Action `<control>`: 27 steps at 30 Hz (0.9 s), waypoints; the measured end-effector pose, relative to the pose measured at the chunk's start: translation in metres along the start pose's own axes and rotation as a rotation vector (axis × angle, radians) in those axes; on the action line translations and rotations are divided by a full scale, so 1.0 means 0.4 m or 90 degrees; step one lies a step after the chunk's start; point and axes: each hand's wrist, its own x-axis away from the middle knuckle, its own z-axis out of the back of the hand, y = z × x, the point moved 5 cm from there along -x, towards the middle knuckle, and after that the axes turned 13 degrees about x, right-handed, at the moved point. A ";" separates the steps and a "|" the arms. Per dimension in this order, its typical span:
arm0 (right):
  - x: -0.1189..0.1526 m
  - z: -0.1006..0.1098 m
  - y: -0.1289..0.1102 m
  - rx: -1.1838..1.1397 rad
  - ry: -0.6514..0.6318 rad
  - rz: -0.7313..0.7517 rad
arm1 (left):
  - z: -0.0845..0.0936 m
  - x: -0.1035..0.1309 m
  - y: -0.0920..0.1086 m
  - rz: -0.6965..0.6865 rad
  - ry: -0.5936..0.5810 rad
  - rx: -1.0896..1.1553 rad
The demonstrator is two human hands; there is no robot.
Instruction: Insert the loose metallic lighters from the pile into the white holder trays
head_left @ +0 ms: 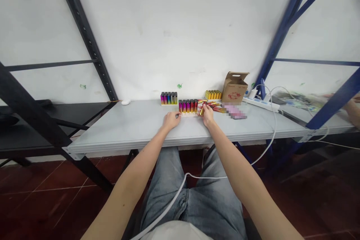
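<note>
A clear tray [188, 114] stands in front of me, with purple-to-red lighters [188, 106] upright in its back part. My left hand [171, 120] rests at the tray's left end with fingers curled together; what is between them, if anything, I cannot make out. At the right end, my right hand [207, 114] is closed around a gold-coloured lighter [201, 111]. Just behind and beside that hand lies a loose pile of red-and-gold lighters [218, 108]. Further back on the left stands another tray of multicoloured lighters [168, 98] with dark tops.
A block of yellow lighters [213, 94] and an open cardboard box [234, 88] stand near the wall. A blurred pink object [236, 111] lies right of the pile. A power strip [260, 104] with white cables and a white mouse [125, 102] are on the table [135, 127]. One cable crosses my lap.
</note>
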 end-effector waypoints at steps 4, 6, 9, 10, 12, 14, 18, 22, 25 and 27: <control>0.010 -0.002 -0.004 0.009 -0.024 0.021 | -0.004 0.002 -0.016 0.013 0.010 0.024; 0.013 -0.002 -0.006 0.003 -0.030 0.025 | -0.006 0.001 -0.017 0.011 0.009 0.029; 0.013 -0.001 -0.008 -0.019 -0.037 0.002 | -0.006 0.001 -0.017 0.008 0.008 0.025; 0.013 -0.001 -0.009 -0.032 -0.045 -0.013 | -0.006 0.002 -0.017 0.006 0.007 0.022; 0.015 -0.003 -0.013 -0.060 -0.067 -0.040 | -0.005 0.005 -0.016 0.000 0.001 0.017; 0.019 -0.004 -0.020 -0.074 -0.087 -0.054 | -0.005 0.009 -0.014 -0.006 -0.009 0.013; 0.026 -0.003 -0.033 -0.049 -0.105 -0.053 | -0.002 0.012 -0.013 -0.003 -0.023 0.017; 0.024 -0.002 -0.032 -0.073 -0.104 -0.049 | -0.002 0.012 -0.012 -0.006 -0.021 0.019; 0.023 -0.006 -0.025 -0.091 -0.113 -0.071 | -0.001 0.013 -0.009 -0.013 -0.020 0.014; 0.025 -0.010 -0.023 -0.085 -0.123 -0.080 | -0.001 0.014 -0.007 -0.014 -0.025 0.012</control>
